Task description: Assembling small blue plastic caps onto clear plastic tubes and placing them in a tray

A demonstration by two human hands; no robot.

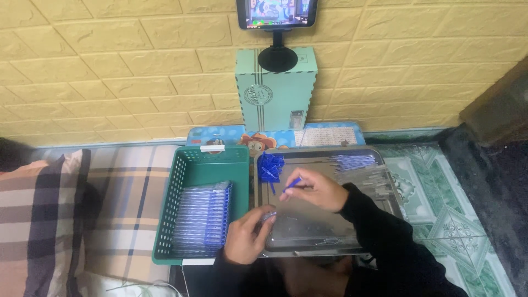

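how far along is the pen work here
Done: a row of blue-capped pens lies in the green basket. In hand: the right hand holds a blue part, the left hand a small piece. Left: blue caps and refills piled on the metal tray.

head view | worn high; looks steeply down | near metal tray (385, 165)

Yellow faux-brick wall (110, 60) behind, dim even light. Green patterned floor mat (451, 209) on right, plaid cushion (49, 220) on left, dark wooden furniture edge (500, 104) at far right.
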